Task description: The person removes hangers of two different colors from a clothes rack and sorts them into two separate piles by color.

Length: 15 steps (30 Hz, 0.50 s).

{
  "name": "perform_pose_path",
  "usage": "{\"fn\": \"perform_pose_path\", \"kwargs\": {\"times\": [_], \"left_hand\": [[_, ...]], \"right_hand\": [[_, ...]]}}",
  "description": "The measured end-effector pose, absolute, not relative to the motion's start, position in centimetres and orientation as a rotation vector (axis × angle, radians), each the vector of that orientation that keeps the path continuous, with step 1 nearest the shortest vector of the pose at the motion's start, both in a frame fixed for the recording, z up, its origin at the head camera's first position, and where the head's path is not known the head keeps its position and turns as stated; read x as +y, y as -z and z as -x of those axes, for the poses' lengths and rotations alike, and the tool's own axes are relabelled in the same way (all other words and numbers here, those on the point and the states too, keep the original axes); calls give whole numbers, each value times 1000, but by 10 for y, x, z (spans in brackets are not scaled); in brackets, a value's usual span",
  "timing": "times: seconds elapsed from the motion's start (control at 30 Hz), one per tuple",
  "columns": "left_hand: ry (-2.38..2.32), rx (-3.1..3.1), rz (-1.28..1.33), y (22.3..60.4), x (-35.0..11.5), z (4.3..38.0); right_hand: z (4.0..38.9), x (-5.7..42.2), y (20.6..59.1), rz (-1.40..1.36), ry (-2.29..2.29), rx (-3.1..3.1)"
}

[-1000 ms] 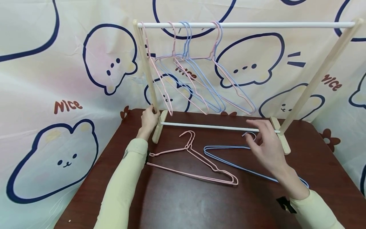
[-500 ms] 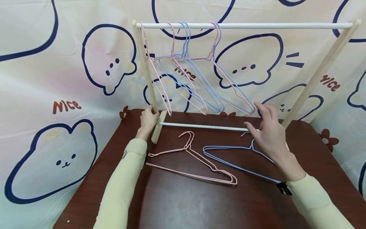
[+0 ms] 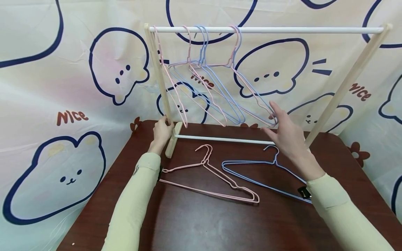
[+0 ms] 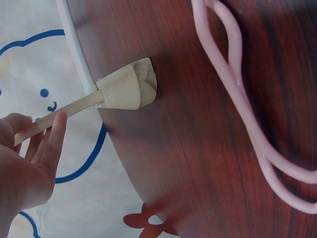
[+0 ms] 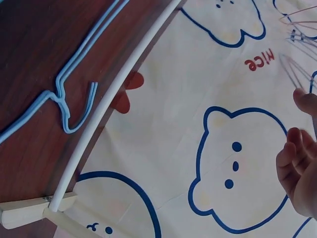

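Note:
My left hand (image 3: 162, 134) grips the lower part of the rack's pale left post (image 3: 161, 78), with thumb and fingers on either side of it. Hangers in pink and blue hang from the left half of the white top bar (image 3: 307, 30). Beside the lower right corner of the rightmost hanging pair, a pink hanger (image 3: 236, 45) and a blue hanger (image 3: 240, 40), is my right hand (image 3: 290, 136). Its thumb and forefinger are spread apart; contact with the hangers cannot be made out. In the right wrist view the right hand (image 5: 302, 168) shows only partly, at the edge.
Overlapping pink hangers (image 3: 205, 191) lie on the dark brown table (image 3: 201, 223), and overlapping blue hangers (image 3: 267, 186) lie to their right. A white lower bar (image 3: 226, 139) links the rack's feet. Behind hangs a patterned cloth (image 3: 103, 115).
My right hand has risen from above the blue hangers on the table, then shifted left to the hanging pair's lower corner. My left hand has stayed on the post.

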<state>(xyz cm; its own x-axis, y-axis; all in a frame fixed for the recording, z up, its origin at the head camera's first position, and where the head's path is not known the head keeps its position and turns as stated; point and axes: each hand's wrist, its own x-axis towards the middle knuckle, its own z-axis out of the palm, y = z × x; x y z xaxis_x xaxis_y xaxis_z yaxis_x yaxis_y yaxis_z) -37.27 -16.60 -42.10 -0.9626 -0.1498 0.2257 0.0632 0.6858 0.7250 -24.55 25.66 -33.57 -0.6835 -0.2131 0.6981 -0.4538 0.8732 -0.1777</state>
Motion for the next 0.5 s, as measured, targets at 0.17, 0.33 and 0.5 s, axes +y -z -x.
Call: {"fn": "perform_pose_path", "kwargs": {"times": [0.17,0.33,0.5], "left_hand": [[1141,-2624,-61,421,-166,372],[1125,-2622,-61,421,-166,372],[1094,-2616,-42,421,-167,372]], "right_hand": [[255,256,335,-543,-398,-2291],[259,254,336,-598,-392,-2195],[259,254,338,-646,-427,-2118]]}}
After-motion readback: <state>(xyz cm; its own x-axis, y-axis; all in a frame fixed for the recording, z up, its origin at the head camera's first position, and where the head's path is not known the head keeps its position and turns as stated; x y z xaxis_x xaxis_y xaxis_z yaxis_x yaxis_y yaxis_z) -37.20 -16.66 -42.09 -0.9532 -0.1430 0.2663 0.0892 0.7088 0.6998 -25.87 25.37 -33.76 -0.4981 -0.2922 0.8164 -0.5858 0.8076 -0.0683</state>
